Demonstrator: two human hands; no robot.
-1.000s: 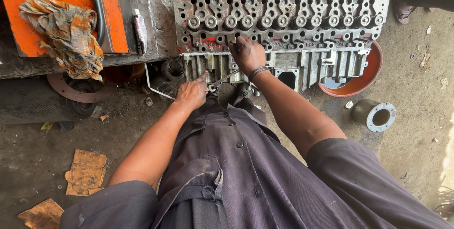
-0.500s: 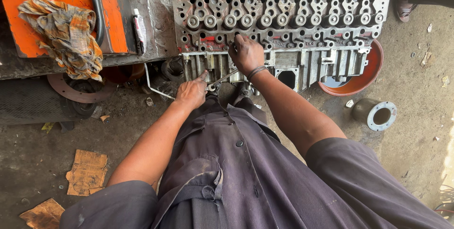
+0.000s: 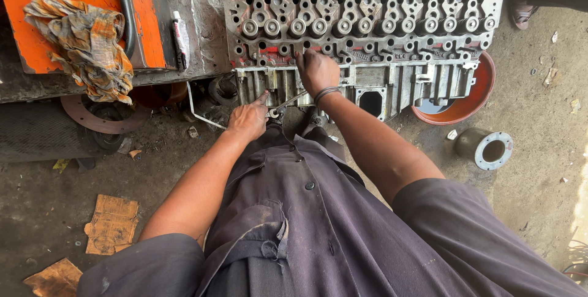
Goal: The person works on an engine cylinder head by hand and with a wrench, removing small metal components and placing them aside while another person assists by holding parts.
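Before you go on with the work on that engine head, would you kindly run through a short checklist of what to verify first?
1. Right hand braced on the engine head: ok, palm flat on the metal.
2. Left hand at the head's lower edge, index finger out: ok.
3. Thin metal tool between the hands gripped firmly: cannot tell, the grip is hidden.
4. Engine head steady: cannot tell; it lies across an orange basin, support unseen.
5. Rag within reach: ok, draped over the orange box on the left.
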